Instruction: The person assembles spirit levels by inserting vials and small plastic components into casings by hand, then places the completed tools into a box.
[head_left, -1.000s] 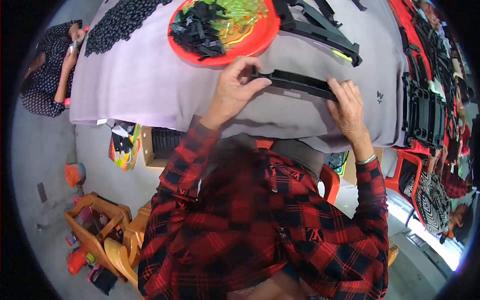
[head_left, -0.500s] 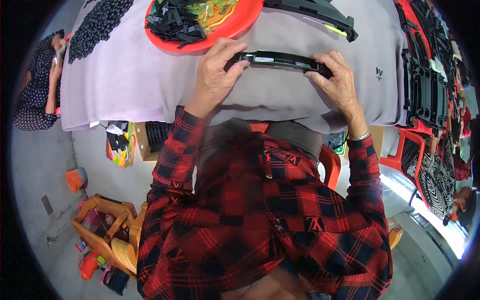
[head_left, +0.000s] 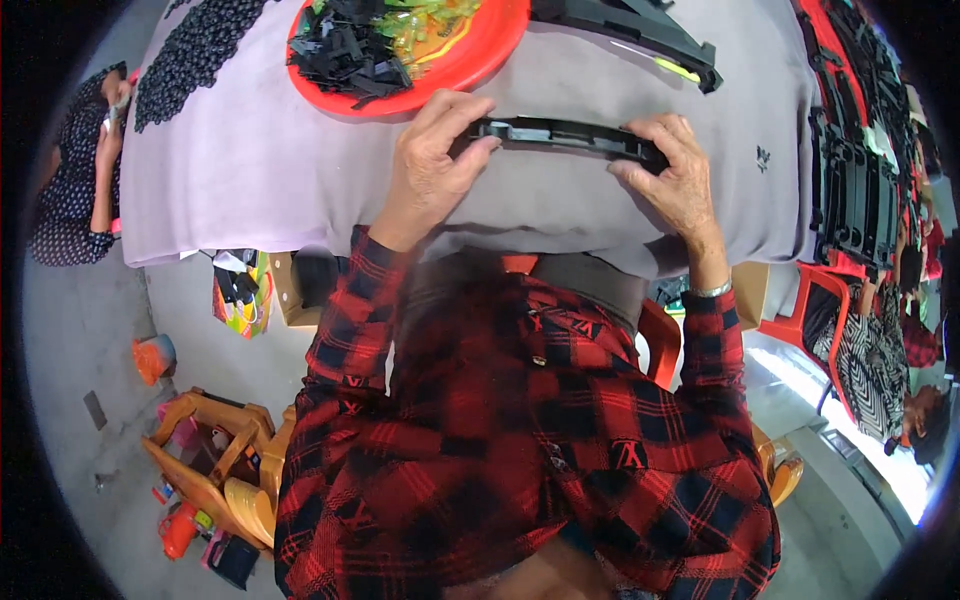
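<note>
A long, slightly curved black plastic piece [head_left: 565, 133] with a slotted upper side spans the gap between my two hands above the table. My left hand [head_left: 432, 165] pinches its left end between thumb and fingers. The right end is in the grip of my right hand [head_left: 672, 165], thumb on the near side and fingers on the far side. Beyond my left hand lies a red plate [head_left: 485, 80] with many small black plastic pieces [head_left: 350, 55] and yellowish clear bits [head_left: 425, 35]. Larger black plastic parts [head_left: 630, 25] rest on the far side, beside a yellow-tipped thin tool [head_left: 677, 69].
A grey-lilac cloth [head_left: 250, 170] covers the table. Small black beads [head_left: 195, 75] are heaped far left. Black parts [head_left: 855, 200] are stacked at right, near a red chair [head_left: 810, 310]. A co-worker's hand [head_left: 115, 115] shows at left. A wooden stool [head_left: 205, 440] stands lower left.
The black plastic piece has tipped slightly, its right end now a little nearer me. Both hands have shifted slightly and keep hold of it.
</note>
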